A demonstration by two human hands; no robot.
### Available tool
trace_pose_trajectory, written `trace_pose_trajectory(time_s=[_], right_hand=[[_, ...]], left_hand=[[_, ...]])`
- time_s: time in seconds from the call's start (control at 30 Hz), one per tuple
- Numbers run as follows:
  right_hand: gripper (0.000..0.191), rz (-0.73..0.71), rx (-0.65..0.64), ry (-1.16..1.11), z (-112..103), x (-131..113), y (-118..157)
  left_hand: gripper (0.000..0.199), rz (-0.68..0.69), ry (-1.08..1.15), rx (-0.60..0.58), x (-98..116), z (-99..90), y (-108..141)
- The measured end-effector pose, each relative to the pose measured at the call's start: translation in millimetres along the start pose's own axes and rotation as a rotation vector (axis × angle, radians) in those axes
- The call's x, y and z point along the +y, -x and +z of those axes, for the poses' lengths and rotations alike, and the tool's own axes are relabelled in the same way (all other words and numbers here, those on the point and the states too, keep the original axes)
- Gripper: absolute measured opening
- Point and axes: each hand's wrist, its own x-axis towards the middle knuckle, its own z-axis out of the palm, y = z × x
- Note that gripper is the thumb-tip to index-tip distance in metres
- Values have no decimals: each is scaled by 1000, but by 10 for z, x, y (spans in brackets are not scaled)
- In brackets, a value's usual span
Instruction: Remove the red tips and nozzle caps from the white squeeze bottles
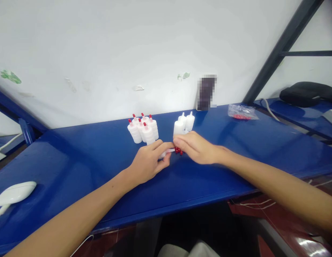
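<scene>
The person's forearms (82, 210) reached over the blue counter (66, 160) to the left hand (145, 162), whose fingers pinched a white bottle (163, 155) low above it, nozzle toward loose red caps (178, 150), and to the right hand (199, 147), its fingers curled narrow, their hold hidden. A light, steady pinch, with the nozzle aligned to the right fingertips, seemed best. Beyond stood red-tipped bottles (148, 134) and, rightward, bare-nozzled ones (179, 127).

No text, label, brand, number or sign can be read on any of the things on the counter (82, 167).
</scene>
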Motion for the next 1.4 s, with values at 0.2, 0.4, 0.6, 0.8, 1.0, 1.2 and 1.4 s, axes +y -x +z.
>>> trace_pose_trajectory(time_s=[0.2,0.4,0.6,0.8,1.0,1.2,1.4], right_hand=[[41,174,154,-9,-310,156,24],[34,312,-208,214,-359,263,15],[25,393,-344,177,-362,273,11],[21,436,-406,18,-384,268,-4],[19,458,-373,-44,-388,324,15],[15,465,-402,10,-388,335,12],[20,455,-425,41,-387,346,14]], left_hand=[[22,-1,24,10,-43,-75,15],[18,39,63,-175,44,-79,1],[20,59,42,-192,49,-96,23],[21,66,39,-207,31,-80,32],[21,82,33,-205,36,-90,27],[21,84,36,-215,36,-78,26],[22,76,33,-222,21,-74,27]])
